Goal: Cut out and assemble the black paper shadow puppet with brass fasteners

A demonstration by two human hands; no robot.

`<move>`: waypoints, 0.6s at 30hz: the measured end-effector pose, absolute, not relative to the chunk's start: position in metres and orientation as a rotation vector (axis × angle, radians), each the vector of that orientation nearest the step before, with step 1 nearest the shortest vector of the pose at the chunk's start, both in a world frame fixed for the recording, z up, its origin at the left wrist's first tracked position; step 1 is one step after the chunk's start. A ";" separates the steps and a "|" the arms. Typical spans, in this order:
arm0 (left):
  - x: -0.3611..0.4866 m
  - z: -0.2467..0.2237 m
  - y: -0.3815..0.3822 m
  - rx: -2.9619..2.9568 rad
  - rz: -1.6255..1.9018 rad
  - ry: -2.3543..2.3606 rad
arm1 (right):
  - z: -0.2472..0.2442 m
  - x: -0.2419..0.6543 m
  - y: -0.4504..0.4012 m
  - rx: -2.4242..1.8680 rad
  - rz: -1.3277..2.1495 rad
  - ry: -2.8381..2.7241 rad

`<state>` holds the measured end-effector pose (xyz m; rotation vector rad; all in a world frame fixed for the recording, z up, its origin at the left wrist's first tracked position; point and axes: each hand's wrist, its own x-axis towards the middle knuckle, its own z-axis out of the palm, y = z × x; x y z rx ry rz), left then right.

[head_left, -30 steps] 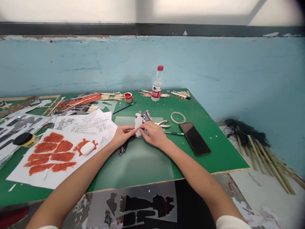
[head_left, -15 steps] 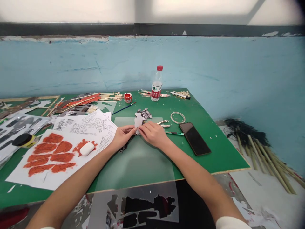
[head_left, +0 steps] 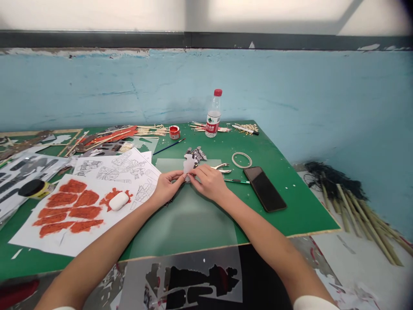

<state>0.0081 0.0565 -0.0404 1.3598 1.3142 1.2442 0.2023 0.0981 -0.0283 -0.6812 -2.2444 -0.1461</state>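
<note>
One bottle label gives us the clearest lettering

On the red-capped bottle (head_left: pixel 215 103) we find a label (head_left: pixel 212 125) with pale Chinese characters on a red band; we can make out 山, while the characters beside it are too blurred for us to be sure of. Above them, on the label's white part, we see a small dark green emblem shaped like a mountain. On the drawing sheet (head_left: pixel 138 160) we notice large outlined lettering (head_left: pixel 89 167) near its left edge, slanted and too small for us to spell out. The yellow jar label (head_left: pixel 48 189) and the red paint jar (head_left: pixel 174 134) carry tiny markings that we cannot read
</note>
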 end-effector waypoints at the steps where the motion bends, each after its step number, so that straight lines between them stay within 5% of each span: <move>1: 0.008 -0.041 0.056 1.376 1.244 1.322 | -0.028 0.202 0.098 -0.691 -0.124 -2.240; 18: 0.009 -0.039 0.052 1.381 1.268 1.265 | -0.035 0.203 0.099 -0.687 0.100 -2.114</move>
